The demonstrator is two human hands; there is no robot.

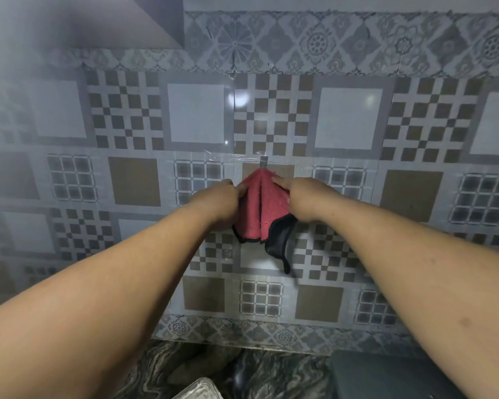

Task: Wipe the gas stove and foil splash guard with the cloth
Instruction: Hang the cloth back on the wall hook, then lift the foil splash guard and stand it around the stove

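While both hands (pixel 219 201) (pixel 306 201) pinch it, cloth (pixel 260 208) hangs (hooked).

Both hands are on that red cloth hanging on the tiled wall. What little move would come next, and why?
Probably lifting the cloth up and off the small hook. Its top is still gathered at the hook, while the left hand and right hand pinch its two sides, and no wiping can start until it comes free.

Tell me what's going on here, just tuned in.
A person has both hands on a red cloth with black edging hanging from a small wall hook. The left hand pinches its left side, the right hand its right. The patterned wall covering is behind it. No wiping is under way.
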